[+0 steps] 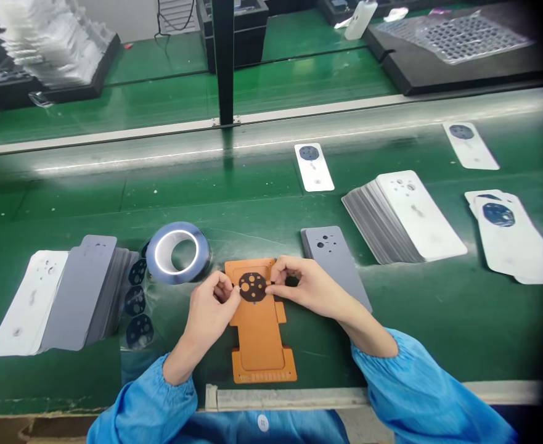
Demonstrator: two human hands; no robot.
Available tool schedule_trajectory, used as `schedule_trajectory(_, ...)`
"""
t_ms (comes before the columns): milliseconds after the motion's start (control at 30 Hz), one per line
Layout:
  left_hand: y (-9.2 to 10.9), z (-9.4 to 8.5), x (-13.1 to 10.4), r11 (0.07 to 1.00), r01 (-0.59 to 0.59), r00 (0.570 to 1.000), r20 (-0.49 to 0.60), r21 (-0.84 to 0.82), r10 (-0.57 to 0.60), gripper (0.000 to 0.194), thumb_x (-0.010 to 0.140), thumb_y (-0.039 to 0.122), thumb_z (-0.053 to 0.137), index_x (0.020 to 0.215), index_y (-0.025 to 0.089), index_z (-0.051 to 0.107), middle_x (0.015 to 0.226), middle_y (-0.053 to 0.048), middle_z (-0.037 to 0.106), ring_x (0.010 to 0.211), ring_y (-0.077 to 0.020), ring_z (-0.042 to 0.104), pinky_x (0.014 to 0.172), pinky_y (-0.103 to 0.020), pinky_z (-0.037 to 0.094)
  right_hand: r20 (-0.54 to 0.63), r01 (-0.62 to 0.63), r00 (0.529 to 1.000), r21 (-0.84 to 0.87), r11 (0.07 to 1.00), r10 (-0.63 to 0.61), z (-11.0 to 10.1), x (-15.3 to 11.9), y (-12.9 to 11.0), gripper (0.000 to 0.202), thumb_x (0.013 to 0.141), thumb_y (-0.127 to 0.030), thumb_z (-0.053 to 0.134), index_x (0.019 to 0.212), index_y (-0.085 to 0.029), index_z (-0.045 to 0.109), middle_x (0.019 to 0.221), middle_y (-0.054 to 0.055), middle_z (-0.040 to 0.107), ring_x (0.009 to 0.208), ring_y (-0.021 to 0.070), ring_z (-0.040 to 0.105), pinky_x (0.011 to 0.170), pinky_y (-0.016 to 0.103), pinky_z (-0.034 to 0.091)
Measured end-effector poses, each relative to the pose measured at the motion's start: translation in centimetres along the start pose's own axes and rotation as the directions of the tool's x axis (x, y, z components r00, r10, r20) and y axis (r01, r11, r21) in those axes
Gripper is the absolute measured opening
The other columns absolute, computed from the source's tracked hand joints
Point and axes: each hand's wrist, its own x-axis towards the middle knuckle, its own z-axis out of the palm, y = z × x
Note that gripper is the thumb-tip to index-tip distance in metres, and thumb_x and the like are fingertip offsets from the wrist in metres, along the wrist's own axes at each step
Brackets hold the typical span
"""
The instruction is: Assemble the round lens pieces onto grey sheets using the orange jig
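An orange fixture (pixel 259 339) lies flat on the green bench near its front edge. At its upper end is a round black piece with several holes (pixel 253 287). My left hand (pixel 213 302) pinches the left edge of this black piece between thumb and forefinger. On the opposite side my right hand (pixel 299 283) is closed in the same way at the piece's right edge. A strip of round dark stickers (pixel 135 300) lies left of my left hand, beside a roll of blue tape (pixel 158 253).
Grey and white phone-shaped panels (pixel 79 296) are stacked at the left. Behind my right hand lies a grey panel (pixel 340 265). White panels (pixel 421 216) stand stacked at the right, near stickered ones (pixel 516 237). A black post (pixel 225 68) rises behind.
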Motion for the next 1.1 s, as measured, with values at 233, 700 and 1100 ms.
schedule_trajectory(233,-0.17,0.12,-0.19,0.999,0.015,0.999,0.039,-0.036,-0.013,0.018,0.083,0.03,0.065,0.075,0.022,0.05,0.064,0.006,0.05,0.057,-0.0101,0.047,0.056,-0.022,0.038,-0.071,0.046,0.996,-0.094,0.994,-0.053,0.47,-0.12,0.07,0.021,0.087,-0.032,0.073,0.079,-0.021,0.057,0.075,-0.001,0.062,0.066,0.0137,0.057,0.062,0.029,0.048)
schedule_trajectory(700,0.18,0.12,-0.44,0.998,0.007,0.999,0.032,-0.063,-0.005,0.016,0.079,0.031,0.064,0.074,0.021,0.053,0.063,0.005,0.052,0.059,-0.011,0.047,0.058,-0.023,0.039,-0.027,0.132,0.989,-0.269,0.954,-0.144,0.3,-0.1,-0.28,0.018,0.094,-0.029,0.065,0.08,-0.022,0.056,0.078,0.0,0.062,0.069,0.0138,0.057,0.063,0.026,0.047)
schedule_trajectory(1100,0.41,0.13,-0.39,0.997,0.007,1.0,0.028,-0.073,-0.005,0.016,0.078,0.031,0.064,0.073,0.02,0.054,0.064,0.004,0.053,0.058,-0.0108,0.047,0.056,-0.023,0.039,-0.006,0.142,0.988,-0.366,0.92,-0.154,0.35,-0.77,0.08,0.015,0.099,-0.03,0.059,0.086,-0.023,0.054,0.08,0.0,0.064,0.072,0.0152,0.06,0.065,0.027,0.047)
